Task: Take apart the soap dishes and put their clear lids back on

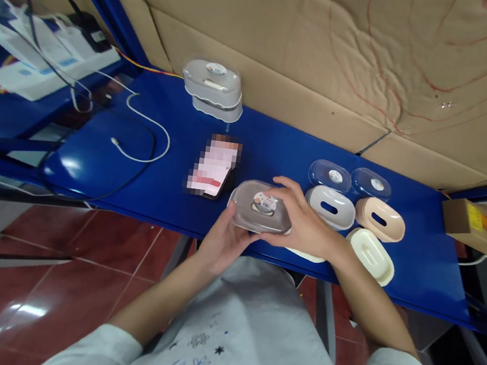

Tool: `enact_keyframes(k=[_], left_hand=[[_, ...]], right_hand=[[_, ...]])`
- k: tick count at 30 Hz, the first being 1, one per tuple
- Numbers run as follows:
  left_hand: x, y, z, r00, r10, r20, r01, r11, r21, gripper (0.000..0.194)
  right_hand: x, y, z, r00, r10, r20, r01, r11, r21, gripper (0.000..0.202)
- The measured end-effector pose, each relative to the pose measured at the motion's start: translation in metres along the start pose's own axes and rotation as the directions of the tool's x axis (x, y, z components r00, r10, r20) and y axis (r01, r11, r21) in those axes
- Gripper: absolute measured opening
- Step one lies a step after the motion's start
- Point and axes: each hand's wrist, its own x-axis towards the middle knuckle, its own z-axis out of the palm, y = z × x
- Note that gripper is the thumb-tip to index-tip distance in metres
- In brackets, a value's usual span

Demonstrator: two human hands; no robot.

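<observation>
Step in hand, by my read: a grey soap box (244,205) w/ clear lid on, being handled, lid poss. pressed or checked; can't tell if it's seated all round. L hand (223,241) clamped on box's left end, thumb at lid edge, fingers underneath; R hand (302,221) gripping right end, fingers over top by the round label, thumb low on near side. So box sits betw. the two, touching both, held just above near edge of blue table (276,142). Next move prob. calls for even pressure from both ends, box level, & clearance from stuff around R hand. Cream dish (311,256) just under R wrist, partly hidden. Grey slotted dish (342,211) just beyond R hand; peach slotted dish (393,224) & cream base (368,251) farther right; two clear lids (329,175) behind dishes. Phone (213,169) ahead of L hand, near box; stacked grey boxes (211,89) well beyond it, by cardboard.
</observation>
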Motion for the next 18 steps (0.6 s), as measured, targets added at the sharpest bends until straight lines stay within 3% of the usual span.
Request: enact_keyframes(k=[4, 8, 13, 16, 18], left_hand=[[0.014, 0.008, 0.005, 1.0, 0.006, 0.01, -0.006, 1.0, -0.015, 0.052], [0.026, 0.007, 0.012, 0.998, 0.051, -0.026, -0.053, 0.996, -0.07, 0.053], [0.017, -0.016, 0.011, 0.991, 0.108, -0.081, -0.106, 0.994, 0.028, 0.055], [0.005, -0.026, 0.005, 0.991, 0.126, -0.032, -0.122, 0.986, 0.117, 0.049], [-0.002, -0.026, 0.001, 0.99, 0.138, -0.029, -0.132, 0.978, 0.162, 0.046]], right_hand=[[0.02, 0.016, -0.005, 0.998, -0.051, 0.047, 0.052, 0.998, -0.024, 0.085], [0.059, 0.056, -0.011, 0.998, -0.055, 0.001, 0.055, 0.989, -0.135, 0.084], [0.127, 0.102, -0.028, 0.992, 0.123, 0.022, -0.111, 0.95, -0.291, 0.094], [0.14, 0.09, -0.036, 0.982, 0.182, -0.048, -0.186, 0.899, -0.396, 0.104], [0.122, 0.065, -0.036, 0.985, 0.13, -0.11, -0.166, 0.88, -0.444, 0.09]])
